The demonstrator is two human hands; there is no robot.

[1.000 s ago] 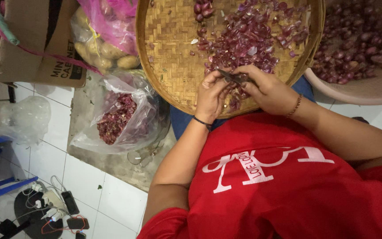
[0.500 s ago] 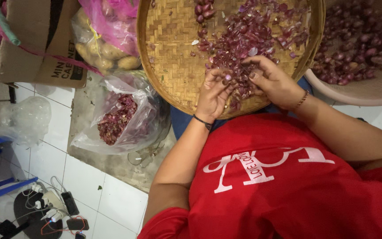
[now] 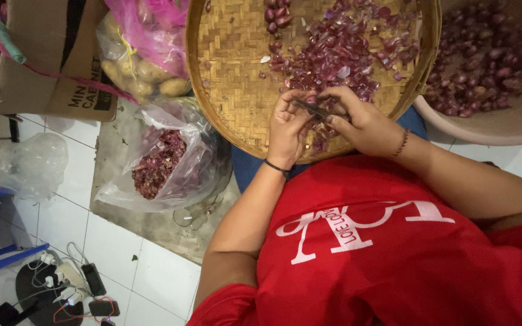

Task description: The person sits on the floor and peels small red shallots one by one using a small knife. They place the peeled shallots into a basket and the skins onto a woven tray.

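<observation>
Knife, small and dark, lies at frame centre over the woven tray, its blade bridging both hands. Left hand curls its fingers round something I cannot make out; right hand pinches the knife. Shallot peels cover the tray above.

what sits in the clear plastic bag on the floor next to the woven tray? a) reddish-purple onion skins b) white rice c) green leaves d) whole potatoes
a: the clear plastic bag beside the woven tray holds a heap of reddish-purple papery skins, the same colour as the peel scraps on the tray where the left hand and right hand work with a knife.
</observation>
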